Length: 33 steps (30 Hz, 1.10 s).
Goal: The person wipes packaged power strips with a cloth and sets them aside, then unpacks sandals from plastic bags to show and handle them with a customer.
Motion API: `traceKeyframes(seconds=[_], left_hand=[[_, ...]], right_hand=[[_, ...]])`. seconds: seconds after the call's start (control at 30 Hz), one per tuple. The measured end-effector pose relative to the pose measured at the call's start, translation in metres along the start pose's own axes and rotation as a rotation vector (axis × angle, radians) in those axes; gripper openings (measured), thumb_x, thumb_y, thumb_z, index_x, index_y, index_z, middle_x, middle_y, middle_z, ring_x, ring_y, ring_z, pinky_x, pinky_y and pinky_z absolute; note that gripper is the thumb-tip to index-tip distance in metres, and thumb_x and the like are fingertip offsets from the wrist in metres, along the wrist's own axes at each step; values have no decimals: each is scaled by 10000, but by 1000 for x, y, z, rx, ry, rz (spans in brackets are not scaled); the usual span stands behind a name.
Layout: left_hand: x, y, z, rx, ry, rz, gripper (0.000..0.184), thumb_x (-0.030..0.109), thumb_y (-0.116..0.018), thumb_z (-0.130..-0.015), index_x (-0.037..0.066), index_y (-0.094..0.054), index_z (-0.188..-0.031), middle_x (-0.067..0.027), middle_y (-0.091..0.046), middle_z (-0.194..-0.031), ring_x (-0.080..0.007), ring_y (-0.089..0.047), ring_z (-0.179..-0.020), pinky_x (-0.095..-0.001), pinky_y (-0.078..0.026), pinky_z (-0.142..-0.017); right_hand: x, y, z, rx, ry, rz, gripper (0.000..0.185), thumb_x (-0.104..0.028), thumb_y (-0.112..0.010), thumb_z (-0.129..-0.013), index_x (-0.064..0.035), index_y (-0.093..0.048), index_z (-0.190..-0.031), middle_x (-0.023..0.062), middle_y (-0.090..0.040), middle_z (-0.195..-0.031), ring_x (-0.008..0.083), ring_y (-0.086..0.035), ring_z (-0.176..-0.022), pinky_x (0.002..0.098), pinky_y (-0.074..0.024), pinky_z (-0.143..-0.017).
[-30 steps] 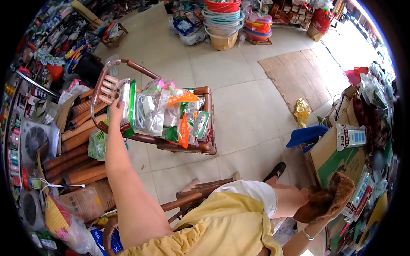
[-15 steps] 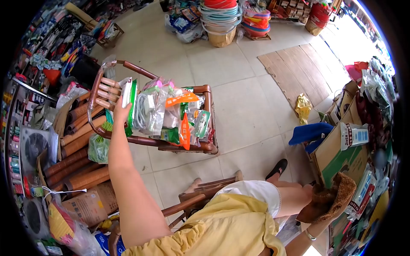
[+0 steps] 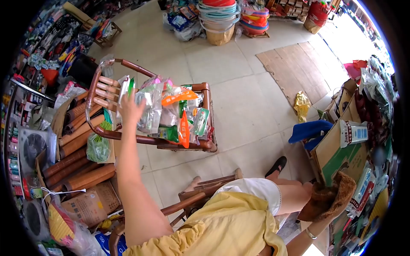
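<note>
Room crowded with goods; pale tiled floor [image 3: 239, 123], a flat sheet of brown cardboard [image 3: 294, 70] lying on it toward the bright side. Brown-framed chair [image 3: 208, 106] out on the tiles, slatted back to the left, seat heaped with packets.

Green-edged packet [image 3: 131, 85] upright at the slatted end of the seat. Left hand [image 3: 132, 110] just beside it, above the near edge of the chair; fingers spread apart, blurred. Contact with the packet: cannot tell. To its right, a clear bag [image 3: 149, 113], then orange packaging [image 3: 184, 132] reaching toward the near edge, and a green-and-white packet [image 3: 200, 121] close to the right-hand edge. Pink wrapping near the far edge.

Right hand [image 3: 329, 217] well apart from the chair, at a brown fuzzy article [image 3: 318, 200] with a shaggy rim. Fingers mostly hidden; cannot tell how they stand. Bracelet at the wrist.

Outward: brown rolls [image 3: 87, 177] stacked left of the chair, a knotted-looking clear bag of something green [image 3: 98, 148] near them. Right side: carton [image 3: 341, 158], white printed packet [image 3: 354, 133] at its top, blue item [image 3: 309, 131] beside it, crumpled gold bag [image 3: 301, 106] beyond. Far off: stacked buckets [image 3: 218, 25], colored basins [image 3: 255, 21] next to them.
</note>
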<state>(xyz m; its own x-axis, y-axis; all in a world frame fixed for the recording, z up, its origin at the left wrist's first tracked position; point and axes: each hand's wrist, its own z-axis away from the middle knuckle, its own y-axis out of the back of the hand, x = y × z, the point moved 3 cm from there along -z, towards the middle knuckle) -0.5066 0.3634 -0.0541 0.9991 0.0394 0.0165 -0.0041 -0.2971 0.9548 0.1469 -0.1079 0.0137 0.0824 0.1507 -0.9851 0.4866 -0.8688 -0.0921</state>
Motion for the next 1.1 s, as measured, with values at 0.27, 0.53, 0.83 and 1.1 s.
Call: traceKeyframes(seconds=[0.27,0.53,0.83,1.1], left_hand=[[55,-9,16,-433,13,-155,693,564,-526,-781,290,-291,-1373,-86,-300,-1418,-310,-267,-1305,-710,-47,-968],[49,-12,26,-256,12,-91,702,568,-516,-785,249,-301,-1372,-90,-360,-1387,-276,-291,-1300,-698,-53,-976],[91,-19,49,24,-216,201,636,375,-603,-777,174,-366,-1332,-131,-407,-1338,-292,-332,-1272,-668,-149,-972],[230,19,52,197,-640,679,492,195,-602,-794,61,-457,-1244,-145,-462,-1275,-317,-389,-1217,-460,-273,-1006]], right_hand=[[-4,-4,12,-3,-17,-2,437,-304,-403,-931,-3,-440,-1245,162,-524,-1192,229,-540,-1048,327,-432,-932],[-2,1,23,27,-32,-27,448,-320,-399,-932,-4,-438,-1247,161,-521,-1195,225,-536,-1053,326,-433,-930],[-12,2,30,61,-39,-163,460,-339,-396,-933,-6,-434,-1249,160,-517,-1199,222,-531,-1058,326,-435,-927],[-107,30,51,287,221,-704,479,-387,-371,-935,-23,-439,-1237,129,-529,-1179,215,-526,-1055,342,-427,-932]])
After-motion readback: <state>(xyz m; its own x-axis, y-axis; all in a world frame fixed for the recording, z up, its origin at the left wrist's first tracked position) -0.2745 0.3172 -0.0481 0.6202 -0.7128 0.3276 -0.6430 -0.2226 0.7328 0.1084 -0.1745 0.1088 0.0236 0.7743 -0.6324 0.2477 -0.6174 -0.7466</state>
